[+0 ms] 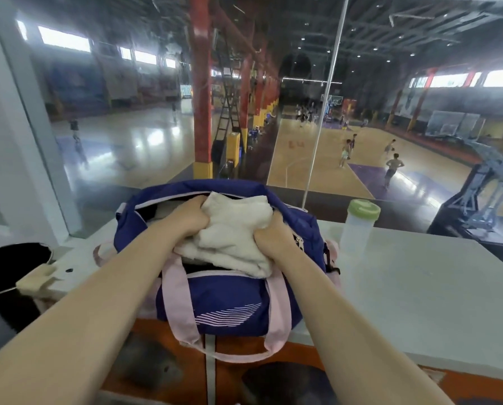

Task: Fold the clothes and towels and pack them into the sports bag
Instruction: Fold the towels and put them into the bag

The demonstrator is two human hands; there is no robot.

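Head view, both hands (232,226) gripping white towel (235,229), over open sports bag (230,305)

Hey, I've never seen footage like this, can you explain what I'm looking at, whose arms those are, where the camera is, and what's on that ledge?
There is no machine here. A person wears a camera on the head, looking forward and down, so the two bare arms are their own. There is only this one picture.

Both hands grip a folded white towel, the left hand on its left side, the right hand on its right, at the open top of a navy sports bag with pink straps. The bag sits on a pale ledge by a window over an indoor basketball court. Right of the bag stands a clear bottle with a green lid. At far left lies a black paddle with a pale handle.
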